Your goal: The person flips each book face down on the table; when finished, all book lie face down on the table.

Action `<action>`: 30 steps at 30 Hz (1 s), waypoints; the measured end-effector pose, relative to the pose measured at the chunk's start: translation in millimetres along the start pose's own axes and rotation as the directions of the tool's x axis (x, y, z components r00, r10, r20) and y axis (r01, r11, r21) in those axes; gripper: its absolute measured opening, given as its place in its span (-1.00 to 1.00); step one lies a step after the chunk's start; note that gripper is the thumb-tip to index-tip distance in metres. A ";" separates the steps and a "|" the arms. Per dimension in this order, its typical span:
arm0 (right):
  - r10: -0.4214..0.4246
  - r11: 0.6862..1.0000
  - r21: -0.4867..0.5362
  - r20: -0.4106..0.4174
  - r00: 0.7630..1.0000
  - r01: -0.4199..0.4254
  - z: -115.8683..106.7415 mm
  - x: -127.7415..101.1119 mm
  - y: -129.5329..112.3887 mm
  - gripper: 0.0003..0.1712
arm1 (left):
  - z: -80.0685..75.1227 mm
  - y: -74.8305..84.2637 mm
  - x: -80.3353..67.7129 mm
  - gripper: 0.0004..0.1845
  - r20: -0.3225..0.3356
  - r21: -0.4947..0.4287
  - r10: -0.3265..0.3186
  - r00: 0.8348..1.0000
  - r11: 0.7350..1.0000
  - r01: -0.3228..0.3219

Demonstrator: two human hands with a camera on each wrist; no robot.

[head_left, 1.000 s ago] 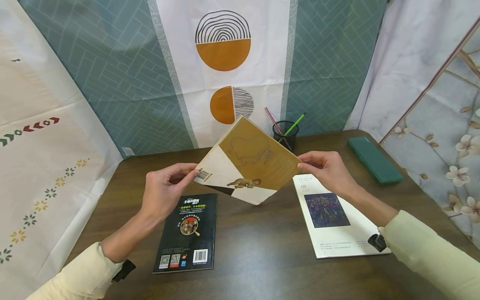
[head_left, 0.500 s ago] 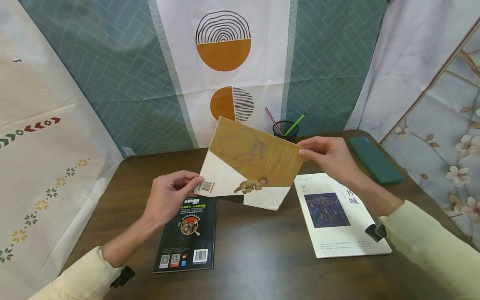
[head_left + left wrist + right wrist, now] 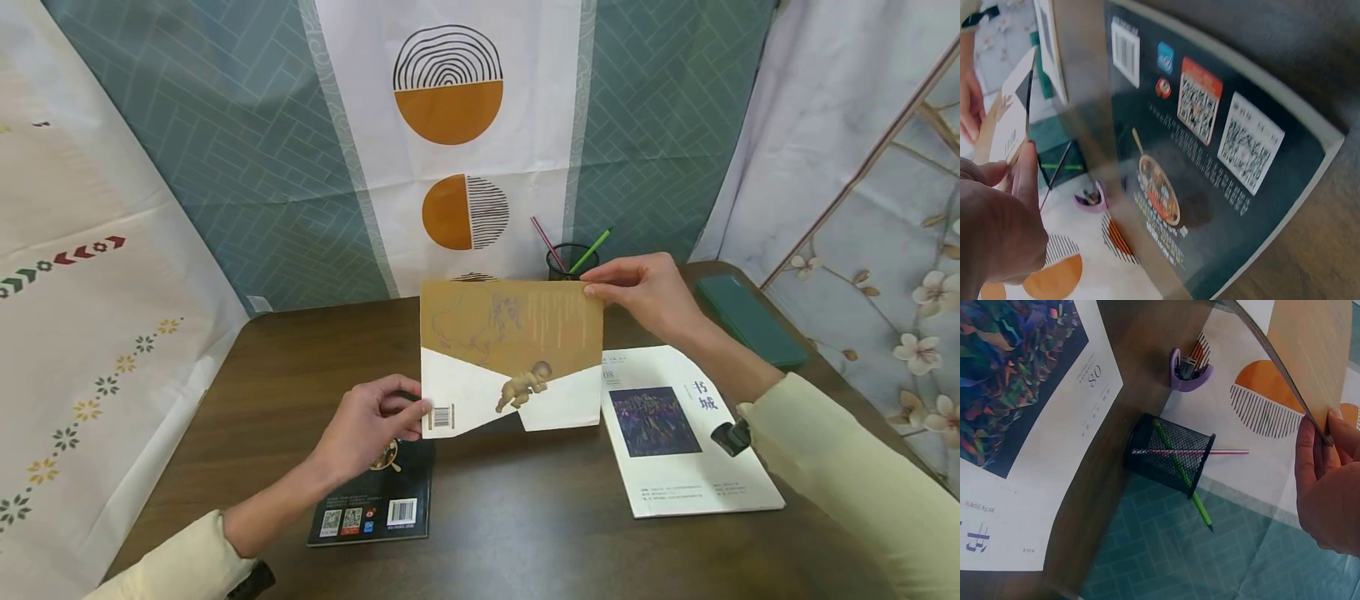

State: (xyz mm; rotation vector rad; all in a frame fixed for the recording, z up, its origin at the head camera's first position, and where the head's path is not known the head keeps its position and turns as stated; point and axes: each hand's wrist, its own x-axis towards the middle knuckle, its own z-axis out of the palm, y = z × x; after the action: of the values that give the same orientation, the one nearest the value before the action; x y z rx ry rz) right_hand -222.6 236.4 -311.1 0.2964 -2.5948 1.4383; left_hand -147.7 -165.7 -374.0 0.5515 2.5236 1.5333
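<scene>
A thin book with an ochre and white cover (image 3: 510, 350) hangs upright above the brown table (image 3: 525, 517), back cover with barcode facing me. My left hand (image 3: 375, 429) pinches its lower left corner; in the left wrist view the book's edge (image 3: 1013, 125) stands between thumb and fingers (image 3: 1025, 175). My right hand (image 3: 637, 292) pinches the upper right corner, and the right wrist view shows that cover edge (image 3: 1285, 369) by the fingertips (image 3: 1313, 456).
A black book (image 3: 375, 496) lies face down under my left hand, seen close as the black book (image 3: 1210, 162). A white magazine (image 3: 682, 442) lies at right. A mesh pen cup (image 3: 570, 260) and a green case (image 3: 746, 321) stand behind.
The held book has turned from a diamond tilt to square and upright. My left hand dropped lower over the black book; my right hand rose toward the pen cup.
</scene>
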 end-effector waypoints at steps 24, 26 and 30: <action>-0.024 0.993 -0.116 0.094 0.995 0.035 55.9 46.3 10.0 -0.83 | 64.0 -2.5 -19.6 -0.78 0.288 -0.367 -0.253 0.924 0.862 0.350; -0.014 0.992 -0.123 0.098 0.995 0.027 61.1 47.2 10.8 -0.83 | 68.4 -2.4 -20.3 -0.81 0.298 -0.381 -0.264 0.917 0.848 0.368; -0.009 0.992 -0.124 0.108 0.994 0.022 70.0 48.1 11.8 -0.83 | 74.5 -2.3 -22.0 -0.83 0.308 -0.390 -0.294 0.905 0.829 0.402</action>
State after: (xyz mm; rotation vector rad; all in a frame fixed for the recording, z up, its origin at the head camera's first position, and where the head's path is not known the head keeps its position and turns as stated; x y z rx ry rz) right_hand -275.1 178.4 -346.3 0.3867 -2.7471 1.2816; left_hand -105.5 -113.2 -412.7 0.1721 1.8706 1.6997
